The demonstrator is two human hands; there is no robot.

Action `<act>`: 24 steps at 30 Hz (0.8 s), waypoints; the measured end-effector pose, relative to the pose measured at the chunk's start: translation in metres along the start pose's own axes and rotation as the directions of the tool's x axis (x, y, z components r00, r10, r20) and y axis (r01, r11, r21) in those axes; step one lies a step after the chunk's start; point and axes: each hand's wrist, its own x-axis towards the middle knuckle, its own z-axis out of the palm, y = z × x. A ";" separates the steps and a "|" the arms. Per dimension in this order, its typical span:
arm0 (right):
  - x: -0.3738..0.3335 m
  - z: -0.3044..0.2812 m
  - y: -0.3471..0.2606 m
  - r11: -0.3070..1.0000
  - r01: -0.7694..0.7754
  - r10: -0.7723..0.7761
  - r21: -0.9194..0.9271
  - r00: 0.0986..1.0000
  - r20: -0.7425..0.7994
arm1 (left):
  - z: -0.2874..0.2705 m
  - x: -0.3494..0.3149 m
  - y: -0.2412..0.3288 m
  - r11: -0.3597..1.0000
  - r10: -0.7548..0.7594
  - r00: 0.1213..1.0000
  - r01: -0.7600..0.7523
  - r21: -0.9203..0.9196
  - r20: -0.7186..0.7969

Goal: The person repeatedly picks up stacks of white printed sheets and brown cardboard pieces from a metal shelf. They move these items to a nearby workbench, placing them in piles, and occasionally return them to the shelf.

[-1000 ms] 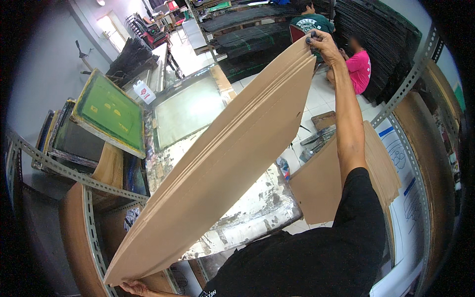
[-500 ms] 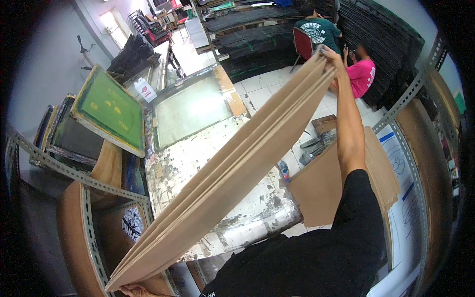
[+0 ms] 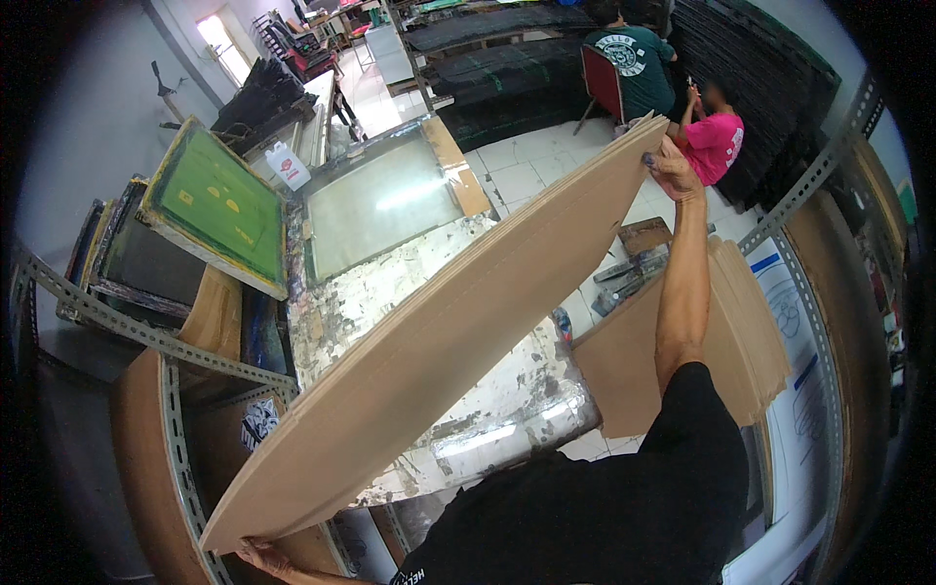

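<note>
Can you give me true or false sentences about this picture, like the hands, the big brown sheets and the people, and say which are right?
1. The left hand and the right hand both hold the brown sheets. True.
2. The framed panel at the left is purple. False: it is mostly green.
3. The person in pink sits on the red chair. False: the person in dark green does.
4. The black sleeve is on the right arm. True.
5. More cardboard is right of the table. True.

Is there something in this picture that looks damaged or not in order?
Yes: the white tabletop under the held cardboard sheets looks worn. Its surface is blotchy and ragged, while the pale panel farther back looks smoother.
</note>
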 end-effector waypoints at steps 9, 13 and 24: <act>-0.030 0.011 -0.006 0.988 0.140 -0.147 -0.065 0.982 -0.122 | 0.019 0.005 -0.005 1.000 -0.016 0.999 0.016 -0.008 0.043; -0.085 0.006 -0.046 0.965 0.244 -0.263 -0.096 0.909 -0.323 | 0.087 0.013 0.013 0.998 0.067 0.998 -0.067 -0.001 -0.013; -0.446 -0.023 -0.115 0.856 0.441 -0.470 -0.270 0.449 -0.760 | 0.278 0.158 0.054 0.606 0.787 0.523 -0.754 -0.254 0.327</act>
